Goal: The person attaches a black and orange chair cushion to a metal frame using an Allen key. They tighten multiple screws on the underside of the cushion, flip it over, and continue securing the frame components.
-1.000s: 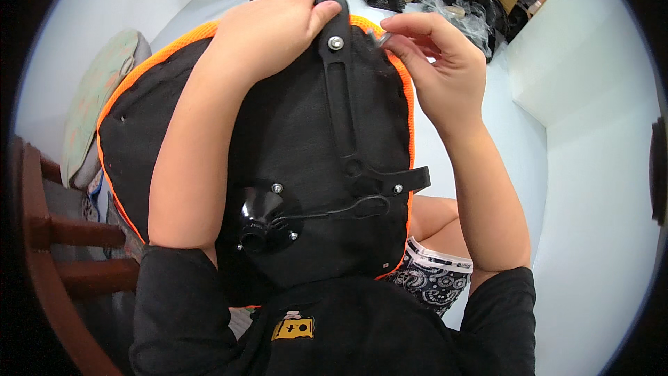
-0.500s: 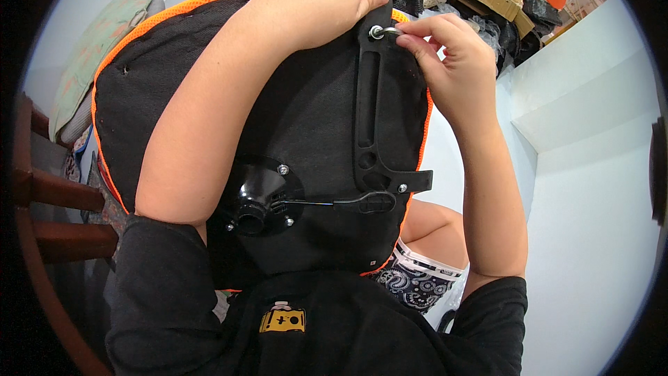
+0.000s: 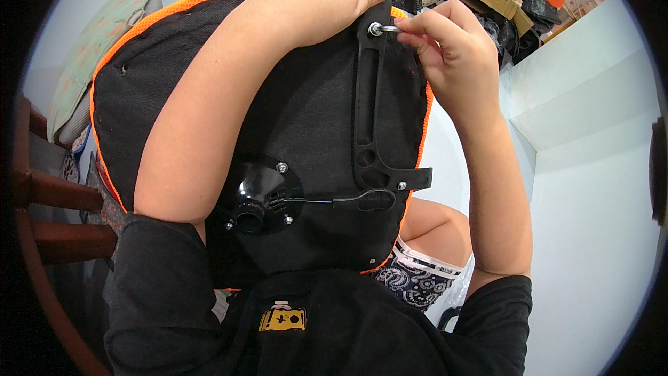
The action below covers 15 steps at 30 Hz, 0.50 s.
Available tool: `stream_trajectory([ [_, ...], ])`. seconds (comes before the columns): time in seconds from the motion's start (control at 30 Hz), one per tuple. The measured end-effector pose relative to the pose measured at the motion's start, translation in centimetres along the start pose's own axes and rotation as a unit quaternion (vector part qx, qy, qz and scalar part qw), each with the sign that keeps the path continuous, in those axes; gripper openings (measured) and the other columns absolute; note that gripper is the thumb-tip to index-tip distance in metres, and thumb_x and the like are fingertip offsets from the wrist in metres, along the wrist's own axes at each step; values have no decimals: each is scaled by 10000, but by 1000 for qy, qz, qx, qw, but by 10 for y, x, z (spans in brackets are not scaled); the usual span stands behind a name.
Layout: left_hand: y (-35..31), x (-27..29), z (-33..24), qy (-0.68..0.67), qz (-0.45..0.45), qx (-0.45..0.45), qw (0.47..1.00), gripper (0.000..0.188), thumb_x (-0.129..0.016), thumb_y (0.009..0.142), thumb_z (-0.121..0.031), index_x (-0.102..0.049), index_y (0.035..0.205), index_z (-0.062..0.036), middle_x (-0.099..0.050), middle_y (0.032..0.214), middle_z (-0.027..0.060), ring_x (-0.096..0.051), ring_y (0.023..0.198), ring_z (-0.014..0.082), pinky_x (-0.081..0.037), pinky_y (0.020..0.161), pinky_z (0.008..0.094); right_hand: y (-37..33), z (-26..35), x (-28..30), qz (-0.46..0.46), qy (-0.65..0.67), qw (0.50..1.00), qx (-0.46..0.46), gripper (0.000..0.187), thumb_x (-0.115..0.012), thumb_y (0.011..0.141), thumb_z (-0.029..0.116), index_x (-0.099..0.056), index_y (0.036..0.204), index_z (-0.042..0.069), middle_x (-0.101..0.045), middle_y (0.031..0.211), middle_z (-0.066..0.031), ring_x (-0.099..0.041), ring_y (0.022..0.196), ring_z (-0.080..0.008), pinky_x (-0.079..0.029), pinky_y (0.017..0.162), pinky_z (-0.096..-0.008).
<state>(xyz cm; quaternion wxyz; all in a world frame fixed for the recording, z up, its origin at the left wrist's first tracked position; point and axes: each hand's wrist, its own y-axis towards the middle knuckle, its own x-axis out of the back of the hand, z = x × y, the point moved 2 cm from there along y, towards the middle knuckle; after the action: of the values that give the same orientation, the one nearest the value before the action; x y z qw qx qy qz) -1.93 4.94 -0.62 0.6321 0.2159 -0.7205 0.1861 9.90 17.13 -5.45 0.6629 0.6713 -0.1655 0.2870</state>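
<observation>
The right hand (image 3: 456,38) pinches a slim metal tool (image 3: 391,29) meeting a bolt (image 3: 375,29) at its nine o'clock. The left hand (image 3: 323,4), toward ten, grips the black armrest (image 3: 379,98) (thumb on top), which lies along the three-o'clock side of an orange-edged black cushion (image 3: 306,112).

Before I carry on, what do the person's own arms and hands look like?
Short black sleeves end near the elbows, leaving the forearms bare. The left hand and right hand wear no gloves; no watch, bracelet or ring shows on either.
</observation>
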Motion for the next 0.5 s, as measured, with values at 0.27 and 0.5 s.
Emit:
stream_trajectory([
  [0.27, 12, -37, 17, 57, -247, -82, 964, 431, -383, 951, -452, -500, 1159, -93, -674, 896, 186, -656, 862, 334, -516, 715, 457, 23, -14, 7, 91, 11, 992, 90, 70, -692, 735, 123, -665, 800, 124, -581, 771, -51, -610, 679, -255, -486, 599, -355],
  [0.5, 15, -36, 15, 44, -193, -56, 979, 416, -349, 966, -428, -419, 1265, -148, -659, 826, 192, -639, 807, 378, -488, 686, 467, 16, -12, 8, 152, -11, 987, 53, 132, -698, 740, 208, -624, 809, 124, -580, 762, -76, -613, 679, -286, -495, 593, -383],
])
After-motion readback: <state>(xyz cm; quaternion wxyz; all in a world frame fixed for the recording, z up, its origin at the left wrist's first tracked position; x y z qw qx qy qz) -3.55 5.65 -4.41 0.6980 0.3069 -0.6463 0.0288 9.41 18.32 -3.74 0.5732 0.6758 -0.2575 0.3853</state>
